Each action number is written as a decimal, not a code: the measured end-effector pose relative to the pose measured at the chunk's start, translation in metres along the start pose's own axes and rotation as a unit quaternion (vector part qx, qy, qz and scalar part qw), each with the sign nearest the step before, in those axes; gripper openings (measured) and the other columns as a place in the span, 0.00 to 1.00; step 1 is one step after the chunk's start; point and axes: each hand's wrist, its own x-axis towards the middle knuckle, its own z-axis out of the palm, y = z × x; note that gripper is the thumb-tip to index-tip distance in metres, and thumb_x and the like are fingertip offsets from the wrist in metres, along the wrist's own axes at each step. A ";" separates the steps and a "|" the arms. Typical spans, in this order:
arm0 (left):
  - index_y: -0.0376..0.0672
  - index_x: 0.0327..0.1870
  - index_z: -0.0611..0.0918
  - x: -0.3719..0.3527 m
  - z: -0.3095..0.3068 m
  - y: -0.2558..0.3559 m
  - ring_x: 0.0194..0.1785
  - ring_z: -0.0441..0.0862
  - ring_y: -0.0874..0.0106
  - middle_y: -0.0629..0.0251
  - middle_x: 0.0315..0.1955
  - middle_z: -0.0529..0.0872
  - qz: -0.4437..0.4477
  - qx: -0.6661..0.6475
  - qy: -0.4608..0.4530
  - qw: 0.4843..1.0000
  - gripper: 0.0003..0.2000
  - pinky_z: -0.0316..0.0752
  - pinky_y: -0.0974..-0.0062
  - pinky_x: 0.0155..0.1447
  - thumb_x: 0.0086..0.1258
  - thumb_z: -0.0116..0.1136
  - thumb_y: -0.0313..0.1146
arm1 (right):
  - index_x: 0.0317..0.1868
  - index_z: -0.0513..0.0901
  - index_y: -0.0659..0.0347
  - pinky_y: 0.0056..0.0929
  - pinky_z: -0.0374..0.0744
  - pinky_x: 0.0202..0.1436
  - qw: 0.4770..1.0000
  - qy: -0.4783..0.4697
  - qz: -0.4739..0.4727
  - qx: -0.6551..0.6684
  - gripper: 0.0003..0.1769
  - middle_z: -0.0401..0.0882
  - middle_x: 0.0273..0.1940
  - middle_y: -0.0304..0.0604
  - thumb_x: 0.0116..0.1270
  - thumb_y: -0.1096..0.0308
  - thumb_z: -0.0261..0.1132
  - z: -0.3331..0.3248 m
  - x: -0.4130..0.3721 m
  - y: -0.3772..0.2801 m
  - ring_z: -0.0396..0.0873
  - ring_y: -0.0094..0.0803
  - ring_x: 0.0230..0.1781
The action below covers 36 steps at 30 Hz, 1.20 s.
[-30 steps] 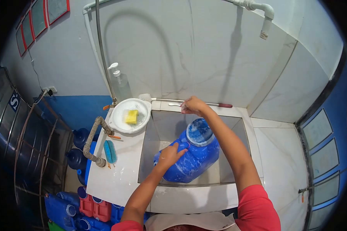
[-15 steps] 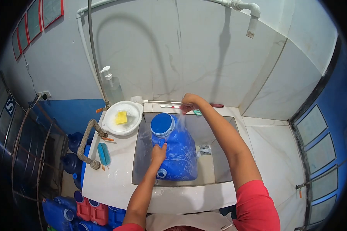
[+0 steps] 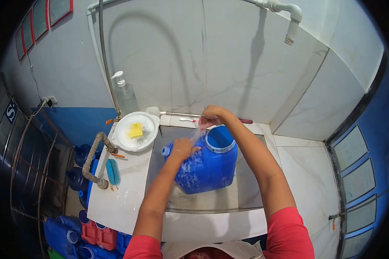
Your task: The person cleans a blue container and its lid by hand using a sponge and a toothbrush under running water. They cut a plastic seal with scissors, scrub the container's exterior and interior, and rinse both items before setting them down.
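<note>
A blue plastic jug (image 3: 209, 170) with a wide round mouth and white suds on its side stands turned in the sink (image 3: 247, 205). My left hand (image 3: 183, 149) is closed on the jug's upper left part, near its handle, with the small spout beside the wrist. Behind the jug, near the wall, my right hand (image 3: 212, 116) has its fingers drawn together. A clear streak of water (image 3: 198, 136) runs from below these fingers onto the jug. Whatever the right fingers hold is hidden.
Left of the sink are a white basin (image 3: 137, 144) of suds with a yellow sponge (image 3: 135, 130), a pump bottle (image 3: 125, 97), a blue scrub brush (image 3: 113, 172) and a bent pipe (image 3: 92, 162). Brushes lie along the back ledge. More jugs (image 3: 106, 236) stand on the floor.
The jug has turned, its mouth swinging to the right and its small spout to the upper left. My left hand has moved up with it; my right hand stays near the wall.
</note>
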 end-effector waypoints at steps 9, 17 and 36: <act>0.40 0.54 0.74 0.024 0.043 0.053 0.53 0.72 0.57 0.52 0.47 0.76 0.044 0.033 0.220 0.974 0.21 0.60 0.55 0.60 0.65 0.54 0.44 | 0.34 0.76 0.80 0.28 0.85 0.31 0.997 0.040 -0.022 0.067 0.08 0.80 0.30 0.59 0.58 0.85 0.50 0.003 0.004 -0.001 0.84 0.45 0.29; 0.36 0.52 0.76 -0.001 0.027 0.070 0.51 0.72 0.55 0.53 0.45 0.76 0.168 -0.066 0.277 0.944 0.18 0.66 0.60 0.56 0.61 0.58 0.29 | 0.32 0.78 0.79 0.29 0.85 0.31 0.998 0.057 -0.035 0.002 0.08 0.80 0.30 0.57 0.57 0.85 0.52 0.000 0.003 0.004 0.84 0.43 0.29; 0.29 0.41 0.78 -0.041 -0.011 -0.005 0.28 0.83 0.54 0.48 0.22 0.83 -0.096 -0.204 -0.105 0.969 0.29 0.77 0.59 0.39 0.65 0.51 0.56 | 0.30 0.80 0.71 0.31 0.82 0.24 0.995 0.093 -0.039 -0.024 0.09 0.80 0.26 0.50 0.57 0.81 0.52 0.009 0.024 0.027 0.80 0.35 0.21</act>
